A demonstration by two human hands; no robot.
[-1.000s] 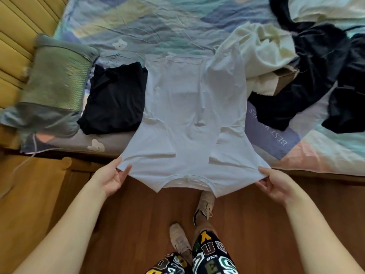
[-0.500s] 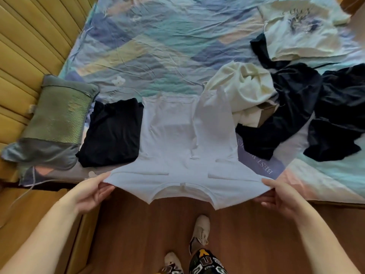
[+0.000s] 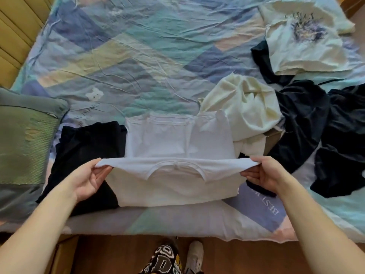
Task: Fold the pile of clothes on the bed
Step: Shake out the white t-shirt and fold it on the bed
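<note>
Patchwork bedsheet (image 3: 138, 56) rumpled across bed, wood floor (image 3: 118, 254) below, yellow slatted wall (image 3: 11, 26) at left, white shirt (image 3: 177, 141) mid-bed beside folded black garment (image 3: 88, 155), collar edge pinched by left hand (image 3: 88, 180) and right hand (image 3: 264, 173).

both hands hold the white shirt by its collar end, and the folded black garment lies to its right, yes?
Not quite: in the head view the folded black garment lies left of the white shirt. Left hand and right hand do hold its collar end.

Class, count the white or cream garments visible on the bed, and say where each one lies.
3: the white T-shirt held at centre, a crumpled cream garment to its right, and a printed cream shirt far right. Others may be hidden under the dark clothes.
</note>
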